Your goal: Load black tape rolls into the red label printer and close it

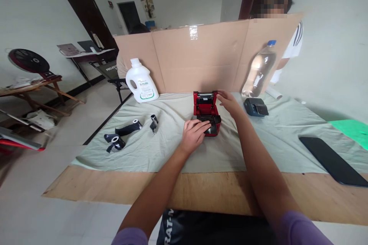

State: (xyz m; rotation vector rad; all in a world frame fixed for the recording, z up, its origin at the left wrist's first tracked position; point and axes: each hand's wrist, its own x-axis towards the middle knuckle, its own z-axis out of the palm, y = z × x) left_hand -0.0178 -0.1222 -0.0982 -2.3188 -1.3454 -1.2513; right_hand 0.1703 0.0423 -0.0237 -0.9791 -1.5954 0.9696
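Observation:
A small red-and-black device point(207, 109), which looks like a portable label printer, stands on the cloth with its lid raised and a metal roller showing inside the lid. My left hand point(194, 133) lies over the lower left of it, fingers stretched flat across the shiny black part at its front. At the lid's right upper edge is my right hand point(228, 103), fingers extended and touching or very near the lid. Palm and fingertip contact is partly hidden. To the right sits a dark blue device point(255, 107) of similar size.
Black film rolls point(118, 142) lie at the left, near a white jug point(141, 82). A clear bottle point(260, 69) leans against the cardboard screen point(198, 63) behind. A phone point(333, 160) lies at right, and a person point(293, 44) is beyond the screen.

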